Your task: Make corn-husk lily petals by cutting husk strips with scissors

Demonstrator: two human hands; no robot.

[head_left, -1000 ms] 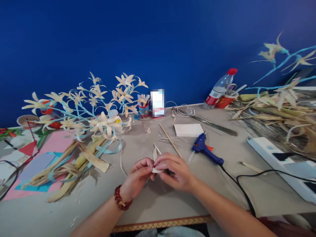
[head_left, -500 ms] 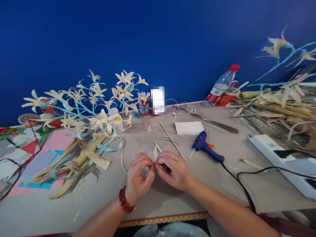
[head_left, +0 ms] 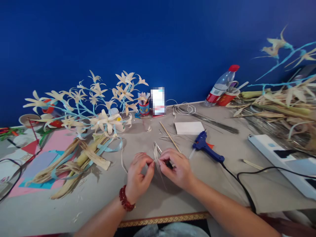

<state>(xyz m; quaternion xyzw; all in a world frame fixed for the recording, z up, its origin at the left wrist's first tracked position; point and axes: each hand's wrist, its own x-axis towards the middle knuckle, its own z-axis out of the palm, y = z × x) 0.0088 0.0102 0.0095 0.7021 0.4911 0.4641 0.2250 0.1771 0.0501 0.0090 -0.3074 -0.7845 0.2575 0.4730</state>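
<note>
A thin, pale strip of dried husk (head_left: 155, 153) is upright between my hands, with fine wisps trailing below it. My left hand (head_left: 140, 174), a dark red bead bracelet on its wrist, pinches the strip's left side between thumb and forefinger. From the other side my right hand (head_left: 178, 168) is closed with thumb and fingertips at the strip's right edge. Partly hidden under the right fingers lies a tool with a slim metal tip (head_left: 159, 150) and a dark handle; its kind cannot be made out. Behind it is a thin wooden stick (head_left: 170, 136).
A blue glue gun (head_left: 206, 148) with a black cord lies right, near a white box (head_left: 189, 128) and a power strip (head_left: 276, 161). Husk flowers on blue stems (head_left: 84, 105) and loose husks (head_left: 81, 161) are left. A bottle (head_left: 219, 87) and a lit phone (head_left: 158, 100) stand behind.
My fingertips have parted slightly, the right hand shifting a little to the right. More of the husk strip and its lower wisps now shows between them.
</note>
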